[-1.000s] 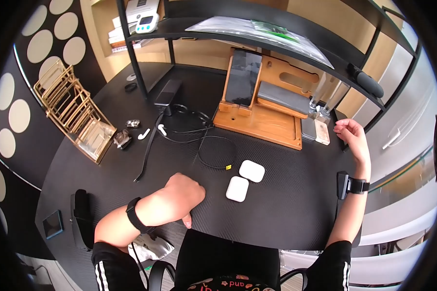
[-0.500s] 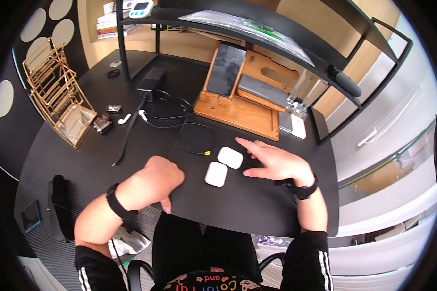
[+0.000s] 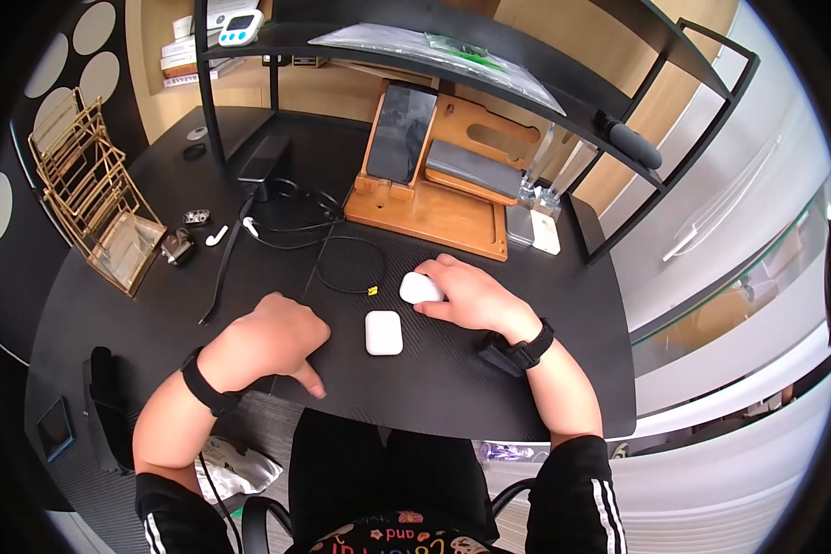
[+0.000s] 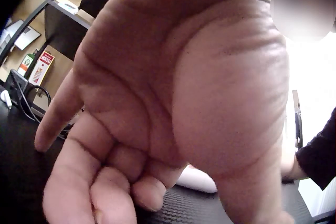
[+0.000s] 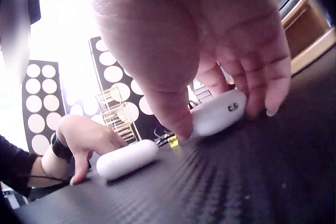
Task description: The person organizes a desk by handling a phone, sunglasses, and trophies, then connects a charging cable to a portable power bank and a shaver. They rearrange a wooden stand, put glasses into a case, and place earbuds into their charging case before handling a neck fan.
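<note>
While the right hand has the far white case pinched between thumb and fingers, the near white case is just lying flat on the bench, pretty much between the two hands. I can't tell if the pinched one is off the surface. The left hand isn't holding anything: fingers loosely curled under, thumb poking out.

So the relation that matters, imo, is the gap around that near case. It's left of the right hand and a bit closer to the person, and right of the left hand. Right thumb looks like the nearer one, just off the case's far right corner. Its slightly longer axis runs toward and away from the person, so the long sides face the hands.
</note>
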### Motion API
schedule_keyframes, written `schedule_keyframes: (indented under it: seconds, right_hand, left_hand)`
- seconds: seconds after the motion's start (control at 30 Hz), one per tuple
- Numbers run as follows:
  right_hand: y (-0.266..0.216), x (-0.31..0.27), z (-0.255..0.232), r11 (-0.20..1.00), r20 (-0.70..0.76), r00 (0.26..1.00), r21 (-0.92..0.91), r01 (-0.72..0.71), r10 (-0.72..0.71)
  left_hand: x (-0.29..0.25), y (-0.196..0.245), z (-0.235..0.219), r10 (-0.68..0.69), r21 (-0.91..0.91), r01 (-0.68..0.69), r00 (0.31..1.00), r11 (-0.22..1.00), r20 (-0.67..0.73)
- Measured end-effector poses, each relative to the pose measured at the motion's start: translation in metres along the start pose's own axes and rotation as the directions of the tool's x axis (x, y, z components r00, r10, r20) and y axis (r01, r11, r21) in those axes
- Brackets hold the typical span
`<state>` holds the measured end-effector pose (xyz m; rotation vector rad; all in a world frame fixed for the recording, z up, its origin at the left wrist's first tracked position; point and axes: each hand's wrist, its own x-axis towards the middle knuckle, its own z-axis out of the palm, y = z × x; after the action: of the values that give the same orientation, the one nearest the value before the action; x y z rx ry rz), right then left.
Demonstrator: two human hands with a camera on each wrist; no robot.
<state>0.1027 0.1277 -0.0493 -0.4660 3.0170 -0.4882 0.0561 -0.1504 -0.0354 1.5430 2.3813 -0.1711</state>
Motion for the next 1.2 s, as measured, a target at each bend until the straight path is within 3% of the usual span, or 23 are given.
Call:
schedule_keyframes:
  seconds: [0.03,0.1,0.13,0.17,0.23,0.27,0.3,0.37,0.4,0.47,0.5,0.53,0.57,0.6,0.63,0.7,0.77,0.83,0.97,1.1,1.2]
  right_hand:
    - [0.003,0.0,-0.002,1.0,-0.002,1.0,-0.003,-0.001,0.001]
    - [0.01,-0.001,-0.006,0.936,0.078,0.996,0.345,-0.062,0.038]
    - [0.013,0.0,-0.009,0.822,0.217,0.97,0.528,-0.213,0.111]
    - [0.016,-0.001,-0.008,0.82,0.217,0.969,0.529,-0.218,0.117]
    - [0.021,-0.001,-0.007,0.51,0.254,0.967,0.833,-0.216,-0.005]
    - [0.022,-0.001,-0.009,0.46,0.263,0.964,0.861,-0.217,-0.039]
    - [0.02,-0.003,-0.012,0.459,0.258,0.965,0.862,-0.215,-0.034]
    - [0.009,-0.007,-0.018,0.265,0.233,0.965,0.944,-0.195,-0.121]
    - [0.006,-0.008,-0.019,0.182,0.246,0.963,0.957,-0.224,-0.11]
    - [-0.004,-0.006,-0.017,0.192,0.183,0.98,0.968,-0.164,-0.083]
    - [-0.008,-0.005,-0.012,0.208,0.122,0.991,0.972,-0.107,-0.061]
    - [-0.011,-0.004,-0.006,0.238,0.035,0.998,0.971,-0.021,-0.055]
    - [-0.019,-0.005,-0.005,0.395,-0.073,0.997,0.915,0.076,-0.023]
    - [-0.029,-0.009,-0.009,0.482,-0.083,0.996,0.874,0.069,0.008]
    - [-0.037,-0.014,-0.012,0.562,-0.097,0.995,0.825,0.059,0.038]
    - [-0.049,-0.019,-0.011,0.77,-0.293,0.956,0.613,0.176,0.015]
    - [-0.055,-0.022,-0.01,0.813,-0.383,0.922,0.521,0.262,-0.052]
    - [-0.061,-0.026,-0.011,0.851,-0.371,0.927,0.469,0.236,-0.052]
    - [-0.059,-0.027,-0.009,0.907,-0.374,0.924,0.361,0.218,-0.073]
    - [-0.059,-0.027,-0.01,0.902,-0.367,0.928,0.372,0.218,-0.073]
    - [-0.054,-0.024,-0.009,0.811,-0.377,0.924,0.521,0.265,-0.06]
  left_hand:
    - [0.001,0.001,0.0,-0.035,-0.003,0.035,0.999,0.999,-0.01]
    - [0.003,-0.002,0.0,-0.019,-0.038,0.016,0.996,0.999,-0.084]
    - [0.004,-0.004,0.001,-0.009,-0.073,-0.003,0.988,0.997,-0.156]
    - [0.005,-0.006,0.0,-0.002,-0.072,-0.009,0.988,0.997,-0.155]
    - [0.006,-0.009,-0.008,-0.038,-0.151,0.023,0.994,0.988,-0.1]
    - [0.006,-0.006,-0.015,-0.122,-0.221,0.108,0.991,0.969,-0.048]
    - [0.006,-0.002,-0.021,-0.116,-0.216,0.104,0.992,0.971,-0.048]
    - [0.006,0.005,-0.026,-0.209,-0.449,0.112,0.962,0.887,-0.173]
    - [0.009,0.007,-0.026,-0.205,-0.446,0.11,0.964,0.888,-0.171]
    - [0.014,0.011,-0.022,-0.113,-0.794,-0.177,0.949,0.581,-0.295]
    - [0.015,0.013,-0.019,-0.11,-0.796,-0.177,0.95,0.578,-0.291]
    - [0.015,0.015,-0.016,-0.092,-0.853,-0.232,0.947,0.467,-0.307]
    - [0.017,0.016,-0.015,-0.075,-0.894,-0.282,0.942,0.349,-0.326]
    - [0.015,0.016,-0.016,-0.039,-0.926,-0.263,0.958,0.269,-0.284]
    - [0.016,0.018,-0.016,-0.035,-0.927,-0.26,0.96,0.269,-0.279]
    - [0.018,0.025,-0.014,-0.01,-0.945,-0.322,0.946,0.049,-0.323]
    - [0.02,0.029,-0.013,-0.011,-0.935,-0.345,0.938,0.074,-0.347]
    - [0.02,0.032,-0.014,-0.049,-0.925,-0.345,0.933,0.159,-0.356]
    - [0.02,0.036,-0.014,-0.069,-0.937,-0.322,0.94,0.134,-0.333]
    - [0.021,0.037,-0.013,-0.105,-0.94,-0.324,0.936,0.109,-0.335]
    - [0.022,0.033,-0.011,-0.085,-0.938,-0.327,0.938,0.112,-0.337]
